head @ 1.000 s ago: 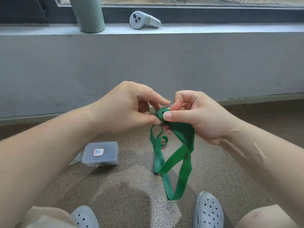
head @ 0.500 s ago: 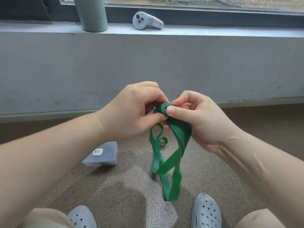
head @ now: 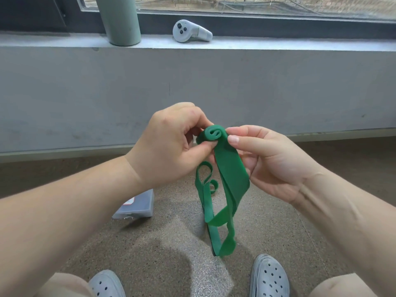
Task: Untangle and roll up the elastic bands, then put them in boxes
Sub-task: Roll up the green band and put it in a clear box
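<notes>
Rolling advances at centre frame: left hand (head: 169, 146) and right hand (head: 272, 166) pinch the now thicker coil (head: 214, 133) of the green band (head: 234, 181).

One green elastic band (head: 233, 179), one grey box (head: 139, 205), two hands — the left hand (head: 169, 144) and the right hand (head: 270, 159) — two clogs (head: 269, 277), one controller (head: 190, 32) and one bottle (head: 120, 20) are counted.

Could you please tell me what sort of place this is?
Likely an indoor room, with the person sitting low beside a window: a speckled brown floor, a grey concrete window ledge, and a white handheld controller resting on it.
</notes>
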A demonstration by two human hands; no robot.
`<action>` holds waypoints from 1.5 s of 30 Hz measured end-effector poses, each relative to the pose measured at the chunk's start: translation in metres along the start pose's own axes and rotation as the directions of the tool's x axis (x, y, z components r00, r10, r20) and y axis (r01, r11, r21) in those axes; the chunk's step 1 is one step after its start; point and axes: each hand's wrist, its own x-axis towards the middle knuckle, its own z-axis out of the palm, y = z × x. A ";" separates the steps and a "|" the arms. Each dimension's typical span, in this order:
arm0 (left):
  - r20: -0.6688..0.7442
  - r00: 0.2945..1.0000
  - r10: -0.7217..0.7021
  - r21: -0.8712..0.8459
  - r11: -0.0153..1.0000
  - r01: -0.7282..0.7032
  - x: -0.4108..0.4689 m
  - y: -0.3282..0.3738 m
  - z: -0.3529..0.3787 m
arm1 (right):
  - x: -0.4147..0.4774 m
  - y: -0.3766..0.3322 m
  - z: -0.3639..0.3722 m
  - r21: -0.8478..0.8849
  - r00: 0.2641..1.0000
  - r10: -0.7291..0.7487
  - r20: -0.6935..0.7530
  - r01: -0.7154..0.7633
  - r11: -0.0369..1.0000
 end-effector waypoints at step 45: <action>0.302 0.951 -0.067 -0.198 0.972 0.131 0.000 -0.001 0.003 | 0.008 -0.001 -0.011 -0.224 0.996 -0.077 0.049 0.086 0.971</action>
